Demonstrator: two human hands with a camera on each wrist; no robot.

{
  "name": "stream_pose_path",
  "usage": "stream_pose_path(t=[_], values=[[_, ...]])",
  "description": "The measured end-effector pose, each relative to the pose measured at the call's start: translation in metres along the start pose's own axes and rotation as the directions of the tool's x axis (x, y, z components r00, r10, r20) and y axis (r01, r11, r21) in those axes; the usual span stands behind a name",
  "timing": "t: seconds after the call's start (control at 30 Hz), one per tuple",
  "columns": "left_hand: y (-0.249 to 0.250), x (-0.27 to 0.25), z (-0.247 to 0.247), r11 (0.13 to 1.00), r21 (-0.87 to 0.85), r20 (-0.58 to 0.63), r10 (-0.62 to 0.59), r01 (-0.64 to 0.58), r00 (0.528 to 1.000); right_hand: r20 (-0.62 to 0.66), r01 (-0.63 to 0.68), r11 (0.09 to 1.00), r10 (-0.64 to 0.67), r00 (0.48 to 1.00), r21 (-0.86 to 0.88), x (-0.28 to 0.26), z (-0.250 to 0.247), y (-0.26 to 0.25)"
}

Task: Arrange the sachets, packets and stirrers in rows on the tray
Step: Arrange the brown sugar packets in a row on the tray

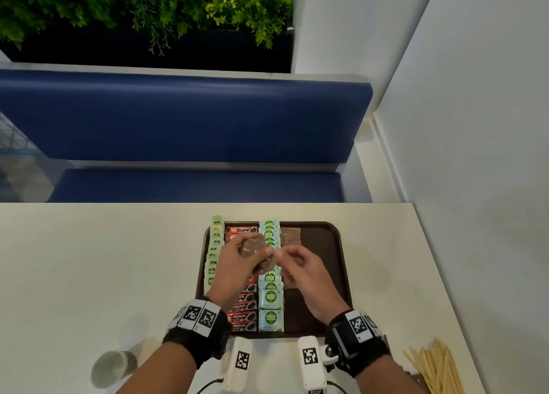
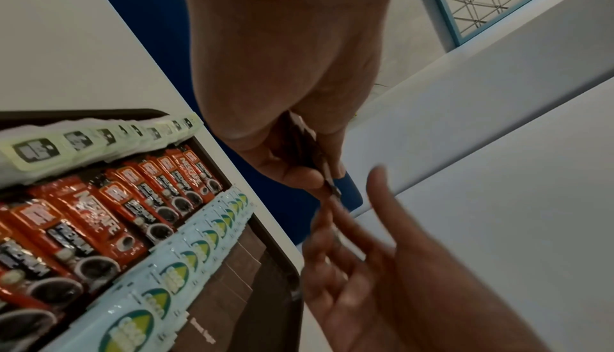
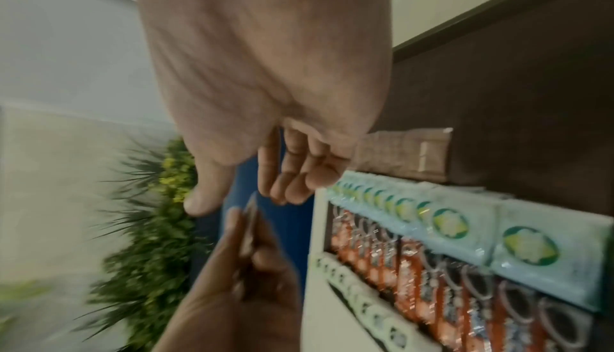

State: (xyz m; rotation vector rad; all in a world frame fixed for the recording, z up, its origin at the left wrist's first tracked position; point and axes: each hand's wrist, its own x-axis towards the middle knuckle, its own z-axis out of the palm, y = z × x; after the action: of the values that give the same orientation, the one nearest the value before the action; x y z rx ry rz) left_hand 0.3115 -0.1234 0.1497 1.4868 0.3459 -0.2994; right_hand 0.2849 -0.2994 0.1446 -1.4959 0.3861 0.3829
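Observation:
A brown tray [image 1: 335,275] holds a row of green sachets [image 1: 215,251], a row of red coffee packets [image 1: 242,233], a row of light-blue Coco sachets [image 1: 270,298] and a short row of brown sachets [image 1: 289,236]. Above the tray, my left hand [image 1: 261,257] grips a small stack of brown sachets [image 1: 252,249], seen edge-on in the left wrist view [image 2: 305,142]. My right hand [image 1: 285,254] is right beside that stack with relaxed fingers. In the right wrist view the stack's edge [image 3: 249,226] lies between thumb and fingers, not pinched. Wooden stirrers [image 1: 436,367] lie on the table at the right.
A paper cup [image 1: 111,368] lies on its side at the front left. Two white devices [image 1: 237,364] [image 1: 310,361] sit at the table's front edge. The tray's right part is bare. A blue bench [image 1: 178,117] stands behind the table, and a wall is on the right.

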Motion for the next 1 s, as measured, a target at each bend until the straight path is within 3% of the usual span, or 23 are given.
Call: stream_pose_path(t=[0.07,0.23,0.4,0.6,0.73,1.0], values=[[0.003,-0.001,0.007,0.999,-0.036,0.019,0.007,-0.006,1.0,0.016,0.045,0.999,-0.044,0.999,-0.03,-0.004,0.005,-0.013],[0.013,-0.003,0.007,0.991,-0.132,0.133,-0.012,0.03,0.991,-0.091,0.049,0.998,-0.045,0.995,0.033,-0.002,-0.003,-0.022],[0.013,-0.002,0.008,0.995,-0.099,0.081,0.008,0.0,0.997,-0.124,0.07,0.993,-0.058,0.991,0.098,-0.009,0.0,-0.02],[0.011,-0.003,0.007,0.996,-0.09,0.062,0.001,0.005,0.998,-0.086,-0.01,0.975,0.03,0.996,0.22,-0.015,0.001,-0.012],[0.01,-0.002,0.0,0.988,-0.152,0.058,-0.031,0.039,0.998,-0.117,0.01,0.988,0.009,0.993,0.157,-0.012,-0.009,-0.014],[0.004,0.0,-0.002,0.999,-0.027,-0.032,-0.026,0.025,0.999,-0.221,0.127,0.991,-0.134,0.966,-0.047,0.003,-0.032,0.002]])
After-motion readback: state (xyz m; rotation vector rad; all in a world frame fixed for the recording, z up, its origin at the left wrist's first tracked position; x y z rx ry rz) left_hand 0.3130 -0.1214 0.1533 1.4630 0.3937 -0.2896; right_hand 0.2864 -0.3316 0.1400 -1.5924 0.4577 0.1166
